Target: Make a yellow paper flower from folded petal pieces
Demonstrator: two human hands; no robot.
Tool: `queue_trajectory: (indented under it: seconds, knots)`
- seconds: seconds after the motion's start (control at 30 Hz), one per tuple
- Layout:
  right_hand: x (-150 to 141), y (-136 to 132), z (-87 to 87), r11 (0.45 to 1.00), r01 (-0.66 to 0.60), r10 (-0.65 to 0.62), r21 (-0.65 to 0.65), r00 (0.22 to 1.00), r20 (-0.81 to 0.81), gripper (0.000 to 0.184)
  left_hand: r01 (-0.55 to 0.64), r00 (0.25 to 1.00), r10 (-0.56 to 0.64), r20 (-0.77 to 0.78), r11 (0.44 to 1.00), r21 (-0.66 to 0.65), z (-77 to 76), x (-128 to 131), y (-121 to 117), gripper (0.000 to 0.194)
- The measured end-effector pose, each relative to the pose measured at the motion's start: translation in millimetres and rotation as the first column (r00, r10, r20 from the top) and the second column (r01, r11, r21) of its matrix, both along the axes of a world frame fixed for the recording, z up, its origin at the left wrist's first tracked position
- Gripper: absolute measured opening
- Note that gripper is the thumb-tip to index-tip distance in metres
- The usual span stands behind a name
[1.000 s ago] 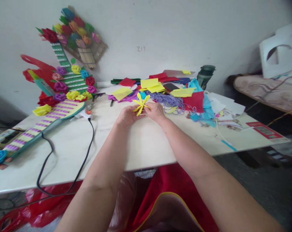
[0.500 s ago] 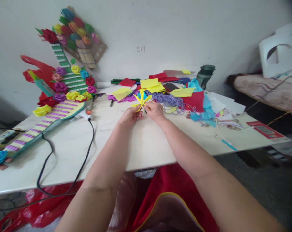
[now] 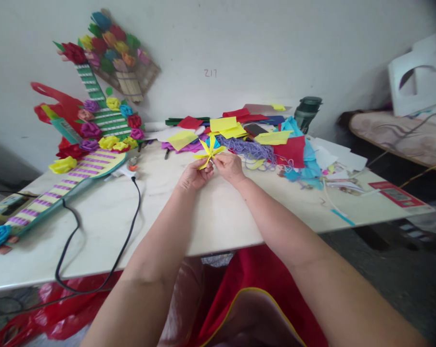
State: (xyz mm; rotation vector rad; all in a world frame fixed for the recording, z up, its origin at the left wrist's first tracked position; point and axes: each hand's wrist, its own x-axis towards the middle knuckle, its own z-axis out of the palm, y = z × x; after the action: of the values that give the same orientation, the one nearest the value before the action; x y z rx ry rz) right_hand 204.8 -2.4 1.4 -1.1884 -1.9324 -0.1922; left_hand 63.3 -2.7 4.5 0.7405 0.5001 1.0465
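Note:
A yellow paper flower [image 3: 209, 150] with several narrow petals is held just above the white table [image 3: 225, 221]. My left hand [image 3: 196, 174] is closed around its underside, thumb near the petals. From the other side my right hand [image 3: 229, 166] pinches the flower close to its centre. The fingers hide the flower's base. Just behind lie a tangle of purple yarn [image 3: 246, 148] and yellow paper squares [image 3: 223, 124].
At left stands a striped stand [image 3: 111, 120] with paper flowers, and a black cord [image 3: 131, 226] loops over the table edge. Red paper [image 3: 290, 153], blue crepe paper [image 3: 310, 161] and a dark green bottle [image 3: 307, 113] are at the right back.
The flower has tilted and turned, its petals shifting slightly left. My left fingers have curled in under it, and my right hand has drawn into a tighter pinch.

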Motion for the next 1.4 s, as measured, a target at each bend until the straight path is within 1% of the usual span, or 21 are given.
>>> queue_trajectory:
  seconds: [0.1, 0.17, 0.33, 0.5, 0.6, 0.73, 0.8, 0.87, 0.93, 1.07, 1.2, 1.27, 1.4]
  knots:
    - [-2, 0, 0.3, 1.000, -0.006, 0.006, 0.013, 1.000, -0.008, 0.030, -0.015, 1.000, 0.015, 0.012, 0.999, 0.050, 0.0, 1, -1, 0.002]
    - [-3, 0, 1.0, 1.000, 0.001, -0.001, 0.015, 1.000, -0.002, 0.029, -0.023, 0.999, 0.022, 0.035, 0.998, 0.058, 0.3, 1, -1, 0.003]
    - [-4, -4, 4.2, 1.000, 0.026, -0.027, 0.014, 0.998, 0.054, 0.030, -0.046, 0.997, 0.044, 0.063, 0.999, 0.022, -0.7, 3, -1, 0.006]
    - [-4, -6, 8.4, 0.998, 0.038, -0.032, -0.042, 0.992, 0.124, 0.029, -0.066, 0.997, 0.066, 0.036, 0.998, 0.010, -1.9, 3, -1, 0.004]
    - [-3, -7, 9.0, 0.995, 0.059, -0.047, -0.078, 0.987, 0.154, 0.028, -0.056, 0.998, 0.057, -0.010, 0.997, 0.062, -1.7, 3, 0, 0.005]
    - [1, -6, 7.8, 0.988, 0.102, -0.077, -0.115, 0.976, 0.201, 0.027, -0.004, 0.987, 0.027, -0.160, 0.990, 0.141, -0.6, 0, 4, 0.014]
    - [4, -5, 7.0, 0.987, 0.112, -0.085, -0.114, 0.972, 0.221, 0.029, -0.043, 0.973, 0.075, -0.218, 0.988, 0.151, -0.3, -1, 7, 0.017]
    - [6, -3, 6.4, 0.988, 0.111, -0.083, -0.107, 0.968, 0.237, 0.030, -0.124, 0.959, 0.161, -0.235, 0.979, 0.163, -0.5, -3, 10, 0.019]
    - [8, -1, 5.9, 0.989, 0.103, -0.073, -0.106, 0.964, 0.254, 0.030, -0.167, 0.947, 0.208, -0.245, 0.969, 0.180, -1.2, -4, 12, 0.020]
    - [10, 0, 5.7, 0.989, 0.072, -0.031, -0.129, 0.956, 0.291, 0.027, -0.161, 0.931, 0.227, -0.285, 0.958, 0.235, -4.0, -4, 12, 0.019]
    - [10, -2, 7.7, 0.987, 0.044, 0.006, -0.152, 0.950, 0.313, 0.028, -0.174, 0.912, 0.259, -0.317, 0.946, 0.273, -6.9, -3, 12, 0.022]
    - [10, -3, 9.0, 0.986, 0.048, 0.007, -0.160, 0.944, 0.330, 0.028, -0.180, 0.909, 0.268, -0.319, 0.943, 0.279, -8.0, -3, 12, 0.023]
    - [12, -3, 9.7, 0.984, 0.063, 0.000, -0.164, 0.935, 0.356, 0.029, -0.154, 0.901, 0.254, -0.353, 0.945, 0.287, -9.5, -4, 14, 0.026]
